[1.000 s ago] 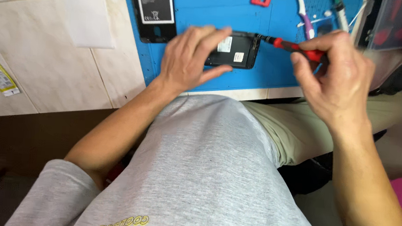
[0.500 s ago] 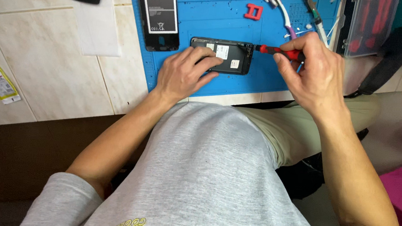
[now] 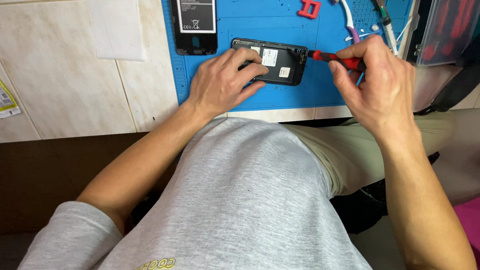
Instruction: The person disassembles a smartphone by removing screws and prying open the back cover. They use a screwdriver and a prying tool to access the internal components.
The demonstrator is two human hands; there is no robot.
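Left hand (image 3: 221, 82) presses flat on an opened black phone (image 3: 271, 62) lying on the blue mat (image 3: 311, 95) at the bench edge; right hand (image 3: 375, 85) pinches a red screwdriver (image 3: 337, 60), tip at the phone's right end. Slack pressure could let the tip skid and gouge exposed parts; a loosened screw might roll off the bench.

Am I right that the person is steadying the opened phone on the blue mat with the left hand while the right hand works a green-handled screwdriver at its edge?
Not quite: the screwdriver has a red handle, not green. The head view shows the left hand resting on the opened phone on the blue mat, while the right hand holds the screwdriver with its tip at the phone's right edge.
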